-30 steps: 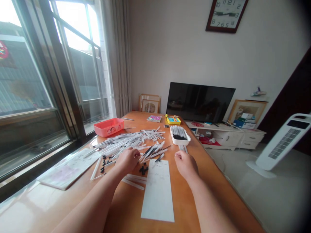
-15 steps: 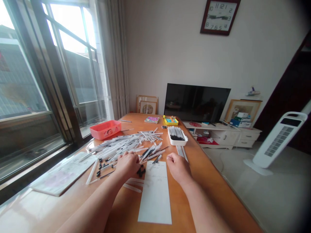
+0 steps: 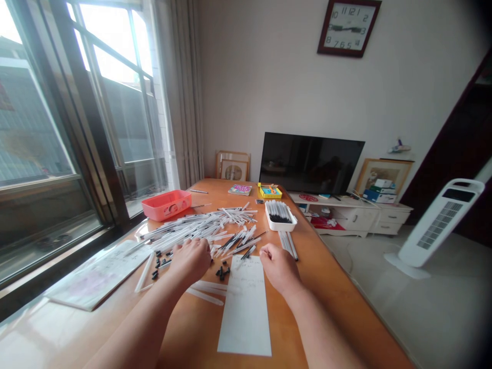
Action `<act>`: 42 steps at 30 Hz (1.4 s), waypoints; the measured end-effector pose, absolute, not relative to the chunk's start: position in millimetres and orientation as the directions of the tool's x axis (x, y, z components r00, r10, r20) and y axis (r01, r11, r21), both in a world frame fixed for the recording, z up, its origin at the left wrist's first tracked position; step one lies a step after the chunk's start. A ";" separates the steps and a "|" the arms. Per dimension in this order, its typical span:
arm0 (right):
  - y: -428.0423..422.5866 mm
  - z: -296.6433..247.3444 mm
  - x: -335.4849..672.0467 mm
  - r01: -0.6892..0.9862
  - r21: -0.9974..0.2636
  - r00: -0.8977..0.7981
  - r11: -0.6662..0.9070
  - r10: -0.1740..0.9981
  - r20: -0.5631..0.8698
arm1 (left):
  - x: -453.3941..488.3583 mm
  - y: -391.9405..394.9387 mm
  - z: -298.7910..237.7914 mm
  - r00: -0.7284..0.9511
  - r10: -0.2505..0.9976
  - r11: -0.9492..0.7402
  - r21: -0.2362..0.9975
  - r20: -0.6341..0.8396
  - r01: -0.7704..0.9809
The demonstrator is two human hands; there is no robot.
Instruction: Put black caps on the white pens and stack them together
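Note:
My left hand (image 3: 192, 260) is closed, its fingers curled downward at the near edge of a pile of clear pen barrels (image 3: 180, 230). Its fingertips are hidden, so anything they hold does not show. Beside it lie small black pen caps (image 3: 222, 272). Across the white sheet of paper (image 3: 246, 312), my right hand (image 3: 280, 267) is closed with thumb and fingers pressed together. Whatever it pinches cannot be made out. Just beyond it are several assembled-looking pens (image 3: 287, 243) with dark ends, next to a white tray (image 3: 282, 225) of upright-leaning clear pens with black ends.
A pink plastic box (image 3: 165, 206) stands at the table's left side. A notebook (image 3: 96, 279) lies at the near left. Farther back are a colourful booklet (image 3: 240, 190) and a yellow box (image 3: 269, 192). The table's right edge (image 3: 346, 274) drops to the floor.
My left hand has shifted a little left, uncovering more of the black caps. My right hand has moved slightly left, showing the dark ends of the pens beside it.

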State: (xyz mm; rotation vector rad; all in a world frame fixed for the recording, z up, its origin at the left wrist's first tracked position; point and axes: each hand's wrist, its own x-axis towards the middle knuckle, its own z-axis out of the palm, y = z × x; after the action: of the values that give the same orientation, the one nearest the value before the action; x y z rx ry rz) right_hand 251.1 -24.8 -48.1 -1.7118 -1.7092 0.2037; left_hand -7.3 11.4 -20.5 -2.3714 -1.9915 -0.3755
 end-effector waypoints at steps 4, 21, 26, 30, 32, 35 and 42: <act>-29.1 -45.3 238.8 0.797 -0.563 0.021 0.216 0.923 0.384 | 1.1 -0.3 -8.9 0.190 0.972 -0.220 0.262 0.136 0.940; -32.3 -42.6 240.0 0.811 -0.481 -0.045 0.333 0.856 0.515 | -6.9 -9.9 0.3 0.402 0.912 -0.367 0.606 0.084 0.705; -33.0 -40.8 242.0 0.768 -0.532 -0.005 0.356 0.834 0.552 | -5.3 -14.2 -2.7 0.548 0.836 -0.481 0.426 -0.042 0.767; -33.8 -40.5 241.8 0.765 -0.532 -0.004 0.363 0.828 0.560 | 2.4 -17.3 -4.5 0.620 0.782 -0.562 0.359 -0.062 0.745; -33.8 -41.2 241.9 0.764 -0.532 -0.004 0.365 0.827 0.562 | 3.6 -17.7 -3.9 0.622 0.781 -0.572 0.331 -0.060 0.751; -33.7 -41.9 242.0 0.762 -0.531 -0.006 0.371 0.824 0.567 | 3.3 -18.8 -1.7 0.618 0.784 -0.569 0.327 -0.061 0.754; -34.4 -39.4 241.4 0.744 -0.547 -0.005 0.384 0.822 0.570 | 4.8 -22.9 -4.4 0.651 0.758 -0.605 0.337 -0.032 0.721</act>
State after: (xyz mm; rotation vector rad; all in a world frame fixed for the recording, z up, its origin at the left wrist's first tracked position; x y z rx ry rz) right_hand 241.4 -34.4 -39.4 -1.3753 -1.7588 0.1105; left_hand 4.8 -22.9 -4.4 -3.1411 -1.4540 -0.2010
